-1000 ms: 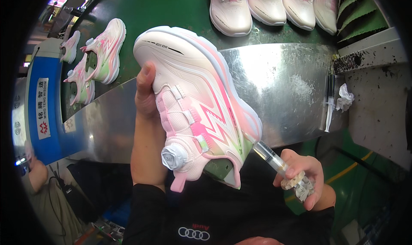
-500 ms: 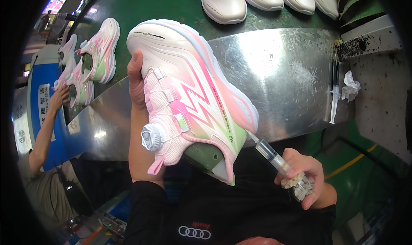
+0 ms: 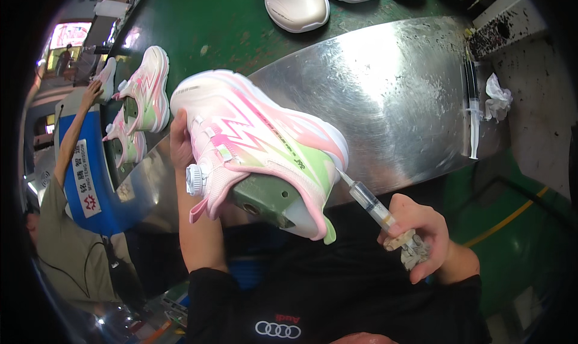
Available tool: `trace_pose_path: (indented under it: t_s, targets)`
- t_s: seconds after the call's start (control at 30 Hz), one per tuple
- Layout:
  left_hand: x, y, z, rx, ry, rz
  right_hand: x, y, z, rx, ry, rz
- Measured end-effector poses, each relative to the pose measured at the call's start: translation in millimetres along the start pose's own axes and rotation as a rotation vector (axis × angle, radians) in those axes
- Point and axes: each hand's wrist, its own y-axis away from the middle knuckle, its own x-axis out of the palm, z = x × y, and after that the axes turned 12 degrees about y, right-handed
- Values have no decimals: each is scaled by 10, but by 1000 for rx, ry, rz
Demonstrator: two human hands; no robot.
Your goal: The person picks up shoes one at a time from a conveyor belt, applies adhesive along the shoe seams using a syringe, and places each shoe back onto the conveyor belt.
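Note:
My left hand (image 3: 180, 140) is closed on a pink, white and green sneaker (image 3: 256, 136), gripping it near the toe; most of its fingers are hidden. A dark green shoe last (image 3: 262, 194) fills the opening, and a white dial (image 3: 195, 180) sits by the tongue. In my right hand (image 3: 430, 223) is a clear syringe (image 3: 371, 204) with a slim tip. That tip points at the seam between sole and upper near the heel, touching it or very close. Whitish dried lumps cover the plunger end, where my fingers wrap round.
A shiny metal plate (image 3: 385, 97) lies on the green table (image 3: 208, 18). Several pale shoes (image 3: 295, 6) stand at the far edge. On the right are another syringe (image 3: 474, 118) and crumpled tissue (image 3: 498, 97). At left, a co-worker's hand (image 3: 92, 93) reaches toward similar sneakers (image 3: 150, 88).
The sneaker has tilted and shifted slightly left, showing more of its opening. The syringe has moved a little left with it, its tip staying by the heel. The co-worker's hand has moved farther away.

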Motion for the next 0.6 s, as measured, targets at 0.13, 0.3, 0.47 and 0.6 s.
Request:
trace_pose_path:
  t_s: [0.13, 0.3, 0.47, 0.6]
  targets:
    - [-163, 377, -212, -146, -49, -131, 40, -110, -35, -61, 112, -1]
    - [-267, 631, -228, 81, -628, 303, 73, -248, -73, -128, 232, 7]
    - [-395, 915, -196, 189, -509, -172, 156, -321, -70, -146, 294, 25]
    - [-394, 1197, -128, 110, -512, -226, 218, -333, -95, -146, 312, 31]
